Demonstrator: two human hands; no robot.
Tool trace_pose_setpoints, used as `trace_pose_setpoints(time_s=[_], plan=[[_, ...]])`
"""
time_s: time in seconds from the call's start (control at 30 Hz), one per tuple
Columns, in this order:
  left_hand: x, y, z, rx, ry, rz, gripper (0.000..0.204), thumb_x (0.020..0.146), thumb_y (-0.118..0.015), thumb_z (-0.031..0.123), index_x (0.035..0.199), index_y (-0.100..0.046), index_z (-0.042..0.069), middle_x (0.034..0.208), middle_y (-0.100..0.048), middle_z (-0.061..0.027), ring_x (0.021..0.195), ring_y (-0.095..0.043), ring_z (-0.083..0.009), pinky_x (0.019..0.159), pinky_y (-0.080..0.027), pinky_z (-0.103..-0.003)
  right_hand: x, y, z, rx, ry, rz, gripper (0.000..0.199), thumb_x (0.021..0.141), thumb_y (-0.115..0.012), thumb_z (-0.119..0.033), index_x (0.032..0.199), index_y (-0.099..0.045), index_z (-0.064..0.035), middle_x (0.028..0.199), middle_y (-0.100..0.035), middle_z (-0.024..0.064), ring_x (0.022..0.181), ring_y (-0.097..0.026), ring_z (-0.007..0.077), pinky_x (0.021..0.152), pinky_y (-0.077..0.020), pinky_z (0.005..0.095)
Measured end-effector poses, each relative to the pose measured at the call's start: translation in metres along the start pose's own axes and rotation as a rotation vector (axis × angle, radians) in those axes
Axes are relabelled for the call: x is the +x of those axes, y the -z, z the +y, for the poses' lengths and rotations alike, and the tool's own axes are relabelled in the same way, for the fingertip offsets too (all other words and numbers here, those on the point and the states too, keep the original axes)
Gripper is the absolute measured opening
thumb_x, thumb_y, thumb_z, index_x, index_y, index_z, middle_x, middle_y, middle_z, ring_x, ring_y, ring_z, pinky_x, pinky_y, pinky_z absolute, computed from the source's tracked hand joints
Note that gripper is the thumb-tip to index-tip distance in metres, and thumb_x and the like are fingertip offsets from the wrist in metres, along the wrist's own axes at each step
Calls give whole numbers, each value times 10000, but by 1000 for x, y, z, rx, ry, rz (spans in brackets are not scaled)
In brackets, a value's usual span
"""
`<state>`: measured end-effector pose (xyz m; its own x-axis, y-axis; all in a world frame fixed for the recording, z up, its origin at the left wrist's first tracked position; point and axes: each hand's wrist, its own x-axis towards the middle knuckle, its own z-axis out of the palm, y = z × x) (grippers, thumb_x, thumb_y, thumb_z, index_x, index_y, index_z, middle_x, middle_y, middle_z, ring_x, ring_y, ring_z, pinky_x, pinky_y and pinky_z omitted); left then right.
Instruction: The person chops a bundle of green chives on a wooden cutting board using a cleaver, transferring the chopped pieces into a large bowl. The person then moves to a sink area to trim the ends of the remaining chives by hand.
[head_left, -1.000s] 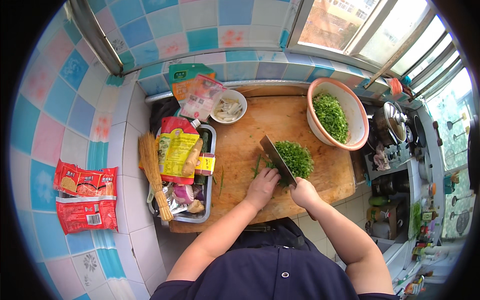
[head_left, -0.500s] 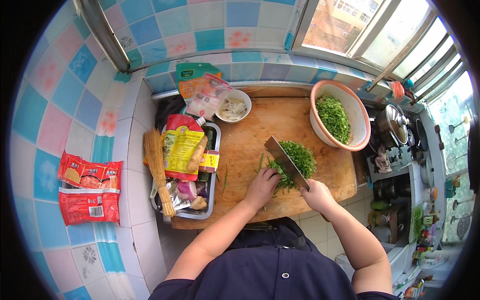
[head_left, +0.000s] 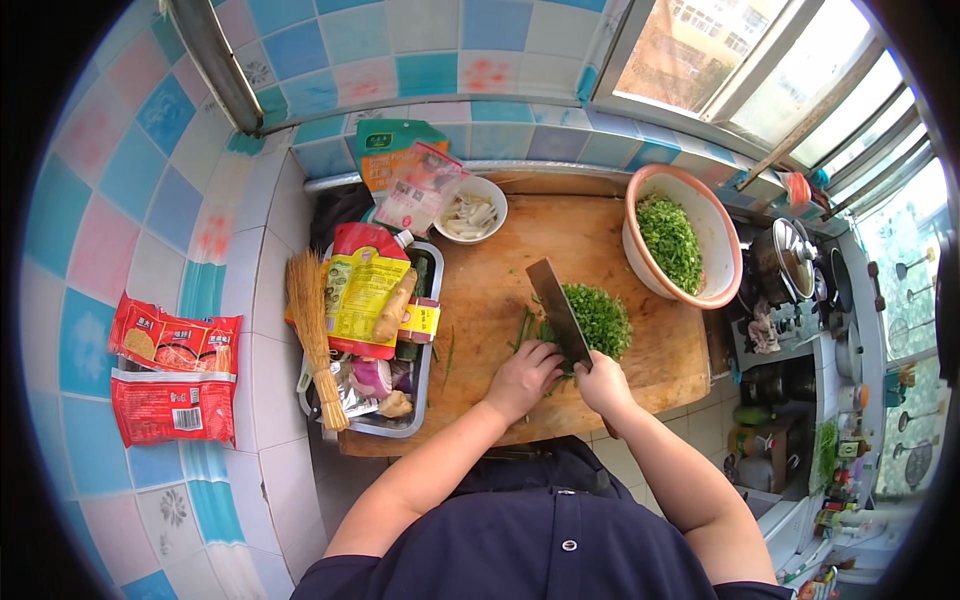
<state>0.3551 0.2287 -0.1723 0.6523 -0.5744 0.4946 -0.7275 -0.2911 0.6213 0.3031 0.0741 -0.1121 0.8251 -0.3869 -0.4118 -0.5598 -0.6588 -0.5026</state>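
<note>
My right hand [head_left: 604, 386] is wrapped round the handle of a cleaver [head_left: 559, 312], whose broad blade stands on edge over the wooden cutting board [head_left: 480, 290]. Against the blade's left side, my left hand [head_left: 524, 381] has its fingers curled down on green stems [head_left: 527, 326], partly hidden beneath them. Right of the blade lies a heap of finely chopped greens [head_left: 602, 320]. More chopped greens [head_left: 668, 240] fill part of a large white bowl [head_left: 715, 230] with an orange rim at the board's far right.
Left of the board, a metal tray [head_left: 425, 375] holds packets, ginger and onion, with a straw whisk [head_left: 316, 335] across its edge. Behind it are a small bowl [head_left: 486, 238] of pale slices and upright packets [head_left: 400, 160]. A lidded pot [head_left: 783, 262] stands farther right.
My right hand and the cleaver have moved left, closer to my left hand. The blade stands steeper, and the chopped heap shows more fully on its right. My left hand still presses the stems.
</note>
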Motion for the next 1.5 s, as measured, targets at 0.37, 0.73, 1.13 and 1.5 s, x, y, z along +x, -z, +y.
trace_pose_setpoints(time_s=[0.37, 0.73, 1.13, 1.5], plan=[[0, -3, -7, 28, 23, -32, 248, 767, -663, 96, 1011, -631, 63, 1092, -577, -81, 1069, -529, -279, 863, -498, -366, -36, 57, -19, -127, -55, -160, 283, 868, -570, -268, 927, -623, 3, 870, -656, 244, 898, -623, 411, 794, -490, 474], [-4, -6, -7, 82, 27, -106, 245, 778, -630, 100, 1018, -640, 55, 1119, -593, -73, 1061, -540, -267, 861, -506, -351, -10, 15, -16, -309, -19, -102, 235, 891, -544, -252, 954, -611, -36, 942, -662, 226, 956, -616, 413, 845, -488, 490], [-5, 6, -6, 1, 94, -36, 302, 745, -610, 33, 1046, -622, 59, 1104, -576, -77, 1100, -524, -275, 850, -510, -361, -29, 56, -16, -96, -63, -185, 295, 853, -565, -259, 967, -641, 3, 840, -655, 253, 864, -634, 408, 784, -494, 463], [-3, 1, -8, 57, 48, -97, 209, 750, -575, 64, 951, -631, 57, 1030, -591, -63, 1030, -550, -255, 789, -526, -341, -20, 36, -6, -89, -134, -269, 286, 871, -550, -223, 1005, -618, 20, 871, -654, 264, 900, -625, 428, 809, -496, 483]])
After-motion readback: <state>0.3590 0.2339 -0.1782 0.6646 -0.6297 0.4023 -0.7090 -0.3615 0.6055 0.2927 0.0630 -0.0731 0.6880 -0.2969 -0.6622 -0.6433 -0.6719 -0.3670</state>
